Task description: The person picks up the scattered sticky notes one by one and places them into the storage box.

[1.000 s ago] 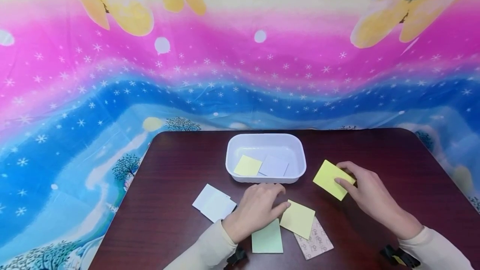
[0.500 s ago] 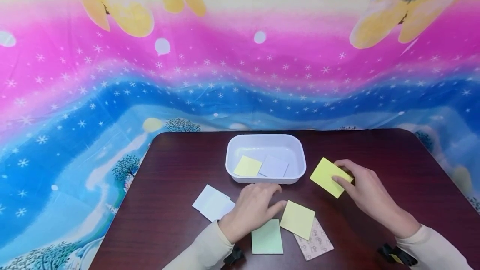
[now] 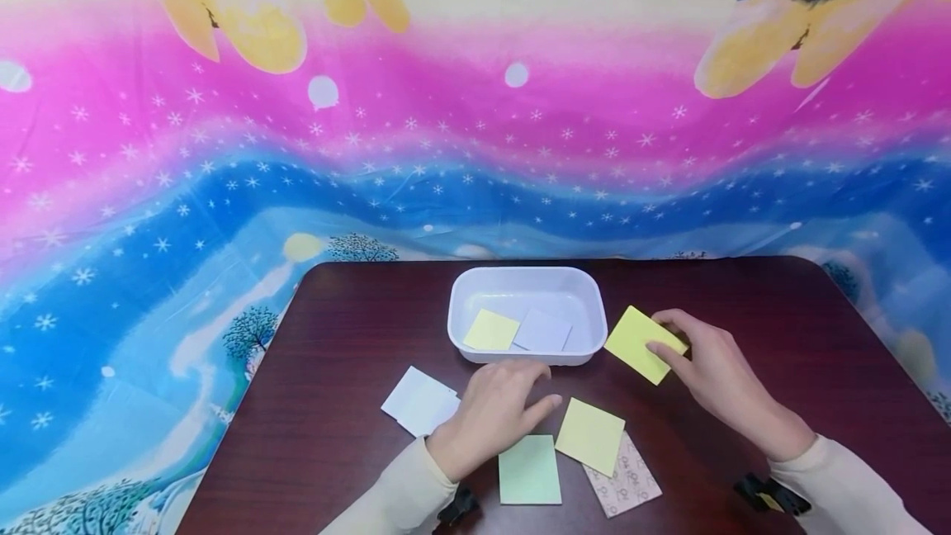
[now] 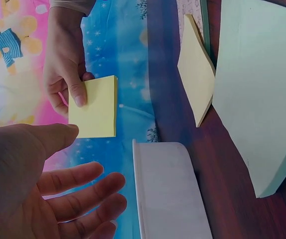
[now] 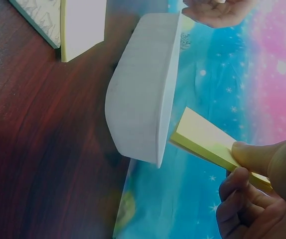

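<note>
My right hand pinches a bright yellow sticky note pad between thumb and fingers, held just off the right end of the white plastic basin. In the right wrist view the pad shows its thick edge, with the thumb on top. My left hand hovers in front of the basin with bent, spread fingers and nothing between them. Nearest to it lie a pale green pad and a pale yellow pad, the latter overlapping a pink patterned pad. Inside the basin are a yellow pad and a whitish pad.
White pads lie overlapped on the table left of my left hand, partly covered by it. The dark wood table ends at the back against a colourful printed cloth.
My right hand has carried the bright yellow pad leftward and slightly up, closer to the basin. My left hand has shifted a little to the left. The pads on the table stay put.
</note>
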A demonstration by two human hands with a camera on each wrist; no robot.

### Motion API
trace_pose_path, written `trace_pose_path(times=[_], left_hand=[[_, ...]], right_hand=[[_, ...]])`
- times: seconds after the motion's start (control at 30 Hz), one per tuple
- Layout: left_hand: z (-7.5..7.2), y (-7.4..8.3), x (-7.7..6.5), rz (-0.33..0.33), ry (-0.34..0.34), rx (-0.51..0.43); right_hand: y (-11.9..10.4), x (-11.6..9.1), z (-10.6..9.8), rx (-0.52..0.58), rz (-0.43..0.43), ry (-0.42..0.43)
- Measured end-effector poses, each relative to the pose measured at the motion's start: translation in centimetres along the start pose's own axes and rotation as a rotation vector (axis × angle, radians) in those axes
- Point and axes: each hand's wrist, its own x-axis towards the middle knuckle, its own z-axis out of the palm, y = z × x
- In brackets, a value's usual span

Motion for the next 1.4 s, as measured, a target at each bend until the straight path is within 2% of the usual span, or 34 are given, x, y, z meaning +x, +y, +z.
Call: trace_pose_path(times=[0.97,1.4], left_hand=[[-0.4,-1.1,-0.8,-0.053,0.003,0.003],[-0.6,-1.6,-1.1,-0.076,-0.002,-0.023]], right_hand=[[-1.7,1.5,0.9,0.08,0.01,-0.018],[-1.9,2.6,2.0,0.116,0.008,-0.039]])
